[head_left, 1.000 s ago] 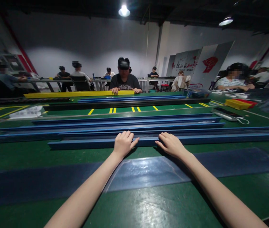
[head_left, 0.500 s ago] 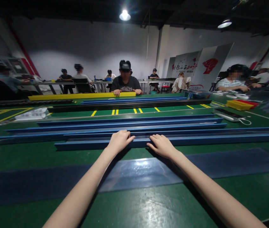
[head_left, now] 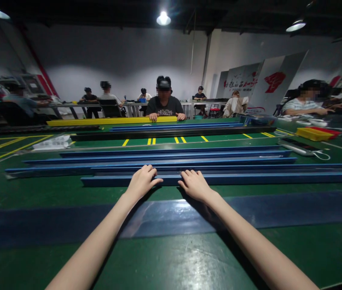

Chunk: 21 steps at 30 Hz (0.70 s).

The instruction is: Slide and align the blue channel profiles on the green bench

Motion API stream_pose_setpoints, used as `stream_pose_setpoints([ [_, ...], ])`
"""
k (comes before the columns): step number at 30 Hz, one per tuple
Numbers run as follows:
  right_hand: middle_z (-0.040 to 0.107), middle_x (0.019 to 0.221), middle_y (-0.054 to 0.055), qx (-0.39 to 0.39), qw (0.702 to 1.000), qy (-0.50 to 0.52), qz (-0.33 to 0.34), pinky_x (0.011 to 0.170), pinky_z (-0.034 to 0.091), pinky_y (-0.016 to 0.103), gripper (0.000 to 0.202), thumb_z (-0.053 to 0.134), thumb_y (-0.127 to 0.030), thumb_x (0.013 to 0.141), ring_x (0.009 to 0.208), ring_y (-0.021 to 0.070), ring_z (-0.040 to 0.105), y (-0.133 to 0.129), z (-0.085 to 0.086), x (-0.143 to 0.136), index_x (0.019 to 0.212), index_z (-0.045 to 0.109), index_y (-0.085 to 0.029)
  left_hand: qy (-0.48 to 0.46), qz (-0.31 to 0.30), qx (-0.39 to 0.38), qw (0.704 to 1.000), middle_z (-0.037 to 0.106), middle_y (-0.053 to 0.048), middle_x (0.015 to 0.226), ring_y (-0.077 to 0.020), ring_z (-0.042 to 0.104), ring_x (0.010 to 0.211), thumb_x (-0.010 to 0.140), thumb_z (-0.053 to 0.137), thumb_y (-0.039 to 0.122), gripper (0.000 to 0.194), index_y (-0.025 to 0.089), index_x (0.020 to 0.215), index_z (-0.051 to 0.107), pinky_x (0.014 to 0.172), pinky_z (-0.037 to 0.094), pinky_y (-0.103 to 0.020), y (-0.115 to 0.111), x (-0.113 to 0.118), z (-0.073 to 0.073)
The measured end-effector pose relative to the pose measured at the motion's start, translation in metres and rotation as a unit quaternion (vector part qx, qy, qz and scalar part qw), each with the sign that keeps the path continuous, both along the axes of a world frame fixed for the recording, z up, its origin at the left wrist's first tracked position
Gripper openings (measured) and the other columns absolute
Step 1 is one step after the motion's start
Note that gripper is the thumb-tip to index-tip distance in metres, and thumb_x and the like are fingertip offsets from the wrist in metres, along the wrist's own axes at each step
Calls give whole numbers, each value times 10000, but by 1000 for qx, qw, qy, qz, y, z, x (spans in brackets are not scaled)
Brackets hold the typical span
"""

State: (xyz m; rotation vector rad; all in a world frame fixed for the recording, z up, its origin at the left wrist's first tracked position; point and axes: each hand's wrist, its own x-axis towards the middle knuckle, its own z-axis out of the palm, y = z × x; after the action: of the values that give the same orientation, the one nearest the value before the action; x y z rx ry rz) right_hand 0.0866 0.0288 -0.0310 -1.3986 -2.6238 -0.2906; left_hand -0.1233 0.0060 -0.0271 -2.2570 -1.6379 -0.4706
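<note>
A person's left hand is draping over the near edge of a long blue channel, its fingers bending across the upper rim and its thumb pointing inward. The right hand is mirroring it a short way along the same edge, the two hands keeping apart from each other with thumbs facing. Whether either is clamping firmly on the channel, one cannot tell. The channel is lying crosswise on a green counter, its left end showing and its right end running out of view. Nearer the person, a flat, glossy, bluish strip is stretching across the counter beneath both forearms.

Just beyond the hands, more blue channels are lying roughly parallel. To their right, a phone-like device is sitting beside a looped white cable; to the far left, a crumpled white sheet is resting. Farther across, a long black bar is lying past the yellow tape marks, and a yellow tray is standing next to a red tray. Opposite, a co-worker in a dark shirt is sitting with both hands at the right end of a yellow bar.
</note>
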Motion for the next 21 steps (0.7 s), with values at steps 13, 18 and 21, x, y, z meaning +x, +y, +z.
stream_pose_setpoints([
  [13,588,906,79,56,998,20,15,706,246,315,273,272,-277,888,843,196,476,0,-11,2,936,518,-168,-22,23,97,995,554,-48,812,-182,485,779,799,461,462,304,166,851,510,689,367,-278,-8,-7,-24],
  [18,579,898,84,73,997,17,26,708,241,316,284,276,-306,886,839,202,466,1,-14,3,934,515,-161,-25,42,101,994,556,-48,808,-195,471,786,775,486,477,305,176,817,519,684,346,-292,-10,-6,-22],
  [21,576,896,84,81,996,17,30,707,243,315,287,292,-331,878,839,206,462,3,-16,4,942,513,-158,-21,49,104,993,561,-50,813,-203,467,797,764,493,485,312,178,814,523,686,335,-303,-10,-5,-22],
])
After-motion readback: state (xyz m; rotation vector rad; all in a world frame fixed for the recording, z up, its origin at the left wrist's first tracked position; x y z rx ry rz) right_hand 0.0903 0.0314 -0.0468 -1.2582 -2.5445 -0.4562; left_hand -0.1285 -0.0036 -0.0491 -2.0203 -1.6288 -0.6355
